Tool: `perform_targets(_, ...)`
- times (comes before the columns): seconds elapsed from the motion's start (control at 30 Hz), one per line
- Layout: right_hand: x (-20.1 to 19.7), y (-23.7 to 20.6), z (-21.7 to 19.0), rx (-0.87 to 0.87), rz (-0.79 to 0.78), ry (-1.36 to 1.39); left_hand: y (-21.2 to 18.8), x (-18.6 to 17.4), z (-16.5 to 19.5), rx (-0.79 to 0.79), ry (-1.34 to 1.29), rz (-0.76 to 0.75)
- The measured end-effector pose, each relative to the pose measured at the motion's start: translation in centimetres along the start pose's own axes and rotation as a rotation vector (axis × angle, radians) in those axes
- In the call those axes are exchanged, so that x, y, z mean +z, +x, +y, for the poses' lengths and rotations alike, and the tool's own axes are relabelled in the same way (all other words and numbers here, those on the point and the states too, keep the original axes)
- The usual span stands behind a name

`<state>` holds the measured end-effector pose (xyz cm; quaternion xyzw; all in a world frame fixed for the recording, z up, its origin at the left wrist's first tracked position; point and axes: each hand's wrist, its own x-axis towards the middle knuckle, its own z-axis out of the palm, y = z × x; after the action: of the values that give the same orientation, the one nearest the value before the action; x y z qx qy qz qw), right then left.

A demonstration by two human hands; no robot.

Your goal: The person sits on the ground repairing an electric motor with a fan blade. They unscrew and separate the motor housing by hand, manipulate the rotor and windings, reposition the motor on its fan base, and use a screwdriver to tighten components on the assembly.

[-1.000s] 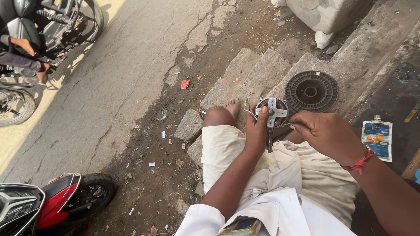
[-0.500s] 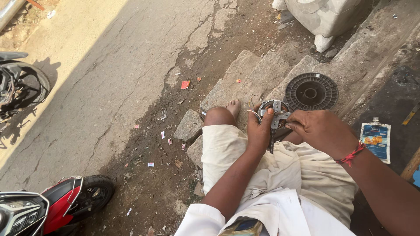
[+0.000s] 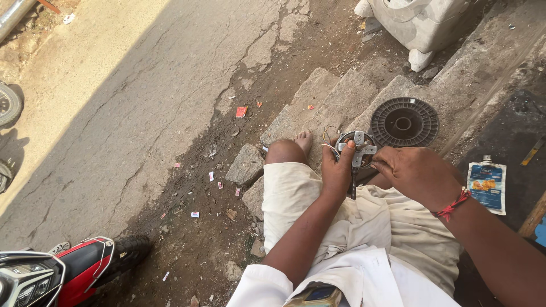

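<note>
I sit on stone steps with a small round motor part held over my knee. It has a grey metal cross bracket on top and wire windings around it. My left hand grips its left side with the thumb on the bracket. My right hand, a red thread at its wrist, closes on the part's right edge. A thin dark shaft hangs down below the part, between my hands.
A black round plastic spool lies on the step just beyond my hands. A blue pouch rests at the right on a dark slab. A white sack stands at the top. A red scooter is parked at the bottom left.
My view has swung slightly right, so the parked motorbike at the upper left has slid out of sight. Both hands stay on the motor part with little shift.
</note>
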<state>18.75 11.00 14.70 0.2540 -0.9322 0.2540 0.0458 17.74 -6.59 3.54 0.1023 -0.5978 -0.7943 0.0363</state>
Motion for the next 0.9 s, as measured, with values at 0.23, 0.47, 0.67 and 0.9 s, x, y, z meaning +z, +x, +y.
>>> perform_targets(0.23,0.5,0.3,-0.3,-0.019,-0.032,-0.119,0.2,0.2,0.0,-0.065,0.063,0.061)
perform_targets(0.47,0.7,0.9,-0.8,0.029,-0.018,-0.079,0.4,0.0,-1.2,-0.062,0.021,0.065)
perform_targets(0.67,0.7,0.9,-0.7,0.102,-0.014,0.040,0.7,0.0,-1.7,-0.110,-0.168,0.048)
perform_targets(0.9,1.3,-1.7,4.4,0.379,0.207,1.110,1.0,-0.5,-0.5,-0.324,-0.333,-0.020)
